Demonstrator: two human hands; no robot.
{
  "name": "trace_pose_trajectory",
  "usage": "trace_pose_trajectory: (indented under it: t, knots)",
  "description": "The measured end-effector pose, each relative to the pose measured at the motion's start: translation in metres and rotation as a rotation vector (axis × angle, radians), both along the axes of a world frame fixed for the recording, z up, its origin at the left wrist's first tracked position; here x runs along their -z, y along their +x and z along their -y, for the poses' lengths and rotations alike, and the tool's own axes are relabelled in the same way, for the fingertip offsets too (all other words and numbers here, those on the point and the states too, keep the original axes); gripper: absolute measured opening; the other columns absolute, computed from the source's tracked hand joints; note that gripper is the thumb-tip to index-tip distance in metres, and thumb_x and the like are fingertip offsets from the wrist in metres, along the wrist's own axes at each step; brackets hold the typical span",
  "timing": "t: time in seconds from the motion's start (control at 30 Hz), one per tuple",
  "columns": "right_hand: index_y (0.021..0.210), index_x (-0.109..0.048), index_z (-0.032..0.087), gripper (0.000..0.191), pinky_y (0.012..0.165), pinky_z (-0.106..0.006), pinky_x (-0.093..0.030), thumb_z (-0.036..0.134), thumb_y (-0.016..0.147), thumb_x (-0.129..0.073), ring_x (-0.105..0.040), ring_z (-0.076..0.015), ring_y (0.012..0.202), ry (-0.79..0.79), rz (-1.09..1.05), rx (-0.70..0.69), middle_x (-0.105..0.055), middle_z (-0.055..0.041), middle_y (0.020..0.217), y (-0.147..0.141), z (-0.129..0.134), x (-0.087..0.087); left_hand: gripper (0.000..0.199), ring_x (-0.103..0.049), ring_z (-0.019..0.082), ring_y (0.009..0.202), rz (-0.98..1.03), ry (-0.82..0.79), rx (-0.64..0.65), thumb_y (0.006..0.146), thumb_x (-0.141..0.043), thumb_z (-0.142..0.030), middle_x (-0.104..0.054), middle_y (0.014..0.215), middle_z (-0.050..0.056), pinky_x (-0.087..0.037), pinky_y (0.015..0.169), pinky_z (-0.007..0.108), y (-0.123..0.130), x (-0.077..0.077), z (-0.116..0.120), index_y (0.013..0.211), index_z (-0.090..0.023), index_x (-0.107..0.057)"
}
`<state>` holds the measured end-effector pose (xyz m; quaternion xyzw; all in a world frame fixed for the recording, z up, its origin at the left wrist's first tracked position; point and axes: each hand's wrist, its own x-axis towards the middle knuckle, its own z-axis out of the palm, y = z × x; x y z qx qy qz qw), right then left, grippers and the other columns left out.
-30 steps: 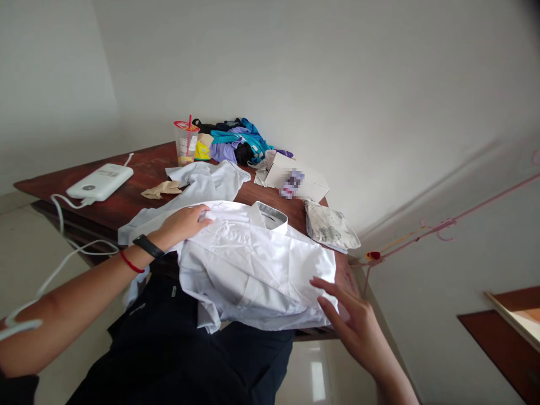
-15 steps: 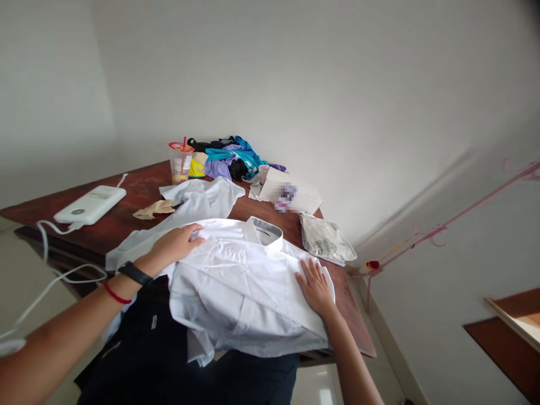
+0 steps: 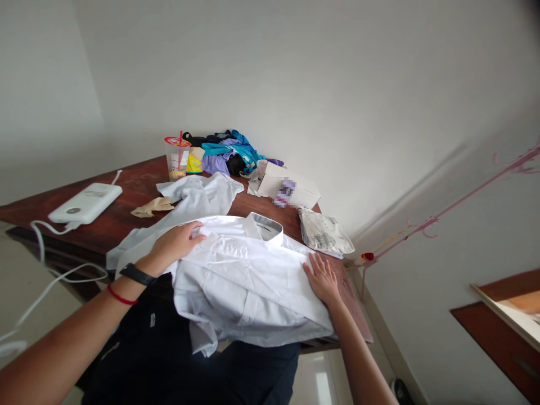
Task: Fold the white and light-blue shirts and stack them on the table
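Note:
A white collared shirt lies partly folded on the near part of the table, its collar upright at the far edge. One sleeve stretches out to the left, and the lower front hangs over the table's near edge. My left hand rests on the shirt's left shoulder area, thumb apart from the fingers. At the right side of the shirt, my right hand lies flat with its fingers spread, pressing on the cloth. Neither hand grips anything.
On the brown table are a white power bank with a cable, a crumpled brown paper, a plastic cup, piled clothes, a white box and a folded patterned cloth. A pink rack stands right.
My right hand has slid a little to the right across the shirt, and the cloth there looks smoother. My left hand stays at about the same spot. The camera view has shifted slightly.

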<state>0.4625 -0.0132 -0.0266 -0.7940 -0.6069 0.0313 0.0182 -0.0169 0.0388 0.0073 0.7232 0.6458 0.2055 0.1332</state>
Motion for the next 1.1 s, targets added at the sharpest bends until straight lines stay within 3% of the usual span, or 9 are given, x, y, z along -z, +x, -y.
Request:
trace_pose_trajectory:
  t: [0.23,0.3,0.4,0.47,0.57,0.7,0.9,1.0,1.1]
  knots:
    - [0.162,-0.032,0.023,0.069,0.119,-0.074,-0.014,0.059,0.104,-0.035,-0.013,-0.0424,0.157,-0.01,0.017,0.042,-0.009,-0.0143,0.173,-0.024,0.008,-0.033,0.054,-0.071,0.03,0.087,-0.026,0.017,-0.03,0.095,-0.05,-0.053,-0.076,0.102,0.011,-0.046,0.072,0.032,0.003,-0.003,0.005,0.135,-0.02,-0.062]
    - [0.156,-0.044,0.021,0.066,0.119,-0.072,-0.019,0.057,0.101,-0.046,-0.024,-0.0424,0.155,0.052,-0.048,-0.115,-0.021,-0.0163,0.17,-0.045,0.009,-0.056,0.053,-0.071,0.031,0.089,-0.028,0.021,-0.018,0.096,-0.049,-0.052,-0.076,0.108,0.012,-0.046,0.074,0.033,0.003,-0.002,0.005,0.135,-0.019,-0.061]
    - [0.146,-0.057,0.024,0.053,0.116,-0.051,-0.042,0.053,0.103,-0.045,-0.053,-0.0305,0.14,0.158,-0.366,-0.562,-0.057,-0.0125,0.15,-0.087,0.002,-0.089,0.052,-0.071,0.029,0.088,-0.029,0.033,0.002,0.096,-0.048,-0.052,-0.075,0.101,0.01,-0.045,0.073,0.032,0.004,-0.001,0.003,0.134,-0.019,-0.061]
    - [0.14,-0.062,0.027,0.044,0.109,-0.046,-0.05,0.048,0.103,-0.05,-0.061,-0.0273,0.131,0.188,-0.505,-0.796,-0.064,-0.0096,0.142,-0.116,-0.01,-0.099,0.052,-0.07,0.028,0.084,-0.031,0.034,0.011,0.095,-0.048,-0.052,-0.073,0.09,0.008,-0.045,0.072,0.032,0.004,-0.002,0.003,0.133,-0.019,-0.061]
    - [0.133,-0.066,0.022,0.038,0.112,-0.049,-0.048,0.04,0.101,-0.055,-0.059,-0.029,0.131,0.279,-0.507,-0.948,-0.06,-0.0134,0.145,-0.159,-0.031,-0.086,0.053,-0.069,0.026,0.08,-0.034,0.029,0.022,0.096,-0.047,-0.055,-0.07,0.081,0.005,-0.046,0.072,0.031,0.005,-0.006,0.003,0.132,-0.018,-0.062]
    - [0.137,-0.064,0.018,0.045,0.115,-0.051,-0.044,0.042,0.1,-0.058,-0.053,-0.0319,0.139,0.253,-0.519,-1.02,-0.047,-0.0171,0.157,-0.199,-0.046,-0.044,0.058,-0.068,0.024,0.083,0.031,0.013,0.038,0.096,-0.046,-0.06,-0.069,0.087,0.004,-0.05,0.079,0.033,0.003,-0.016,0.015,0.133,-0.018,-0.061]
    - [0.139,-0.064,0.021,0.05,0.119,-0.057,-0.038,0.048,0.097,-0.063,-0.043,-0.0357,0.147,0.25,-0.553,-1.042,-0.047,-0.0149,0.158,-0.205,-0.049,-0.014,0.044,-0.067,0.022,0.092,0.139,0.107,0.178,0.1,-0.049,-0.051,-0.07,0.102,0.004,-0.054,0.085,0.032,-0.003,-0.026,0.078,0.135,-0.025,-0.059]
    - [0.133,-0.07,0.021,0.043,0.119,-0.055,-0.039,0.044,0.097,-0.064,-0.049,-0.0331,0.144,0.258,-0.665,-1.025,-0.053,-0.0144,0.154,-0.201,-0.052,-0.015,0.031,-0.063,0.026,0.114,0.055,0.328,0.076,0.101,-0.05,-0.042,-0.067,0.119,0.009,-0.049,0.104,0.038,-0.01,-0.023,0.105,0.124,-0.026,-0.062]
    - [0.129,-0.073,0.02,0.04,0.12,-0.053,-0.04,0.043,0.097,-0.064,-0.051,-0.0321,0.142,0.247,-0.737,-1.021,-0.055,-0.0139,0.152,-0.201,-0.054,-0.017,0.036,-0.064,0.028,0.109,-0.068,0.417,-0.131,0.098,-0.052,-0.042,-0.065,0.114,0.011,-0.051,0.1,0.042,-0.029,-0.013,0.117,0.129,-0.024,-0.058]
